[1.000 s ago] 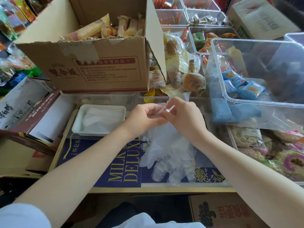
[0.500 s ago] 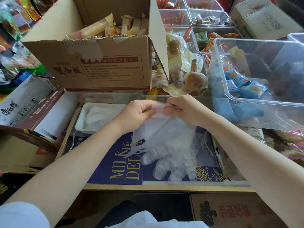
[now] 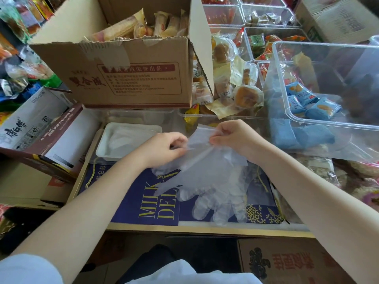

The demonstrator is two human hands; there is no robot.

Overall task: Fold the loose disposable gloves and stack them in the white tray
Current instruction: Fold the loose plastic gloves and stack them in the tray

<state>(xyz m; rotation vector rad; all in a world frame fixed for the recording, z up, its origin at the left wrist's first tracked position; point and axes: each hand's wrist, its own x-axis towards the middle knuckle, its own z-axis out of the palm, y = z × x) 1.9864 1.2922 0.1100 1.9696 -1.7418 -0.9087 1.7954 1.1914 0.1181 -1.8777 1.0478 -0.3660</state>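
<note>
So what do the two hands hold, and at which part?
Both the left hand and right hand pinch one clear glove at its cuff edge.

Single head-worn wide-angle view, looking forward and steeply down, close over the surface (image 3: 196, 229), forearms entering from the lower corners

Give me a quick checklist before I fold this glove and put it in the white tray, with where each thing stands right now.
1. Both hands hold the cuff: ok. The left hand and the right hand each pinch an edge of the clear glove.
2. Glove spread flat: not ok, the cuff is lifted and creased.
3. One glove only in the grip: cannot tell; more loose gloves lie under it on the blue box.
4. White tray within reach: ok, just beyond the left hand.
5. Room in the tray: ok, a low pile of folded plastic sits inside.
</note>
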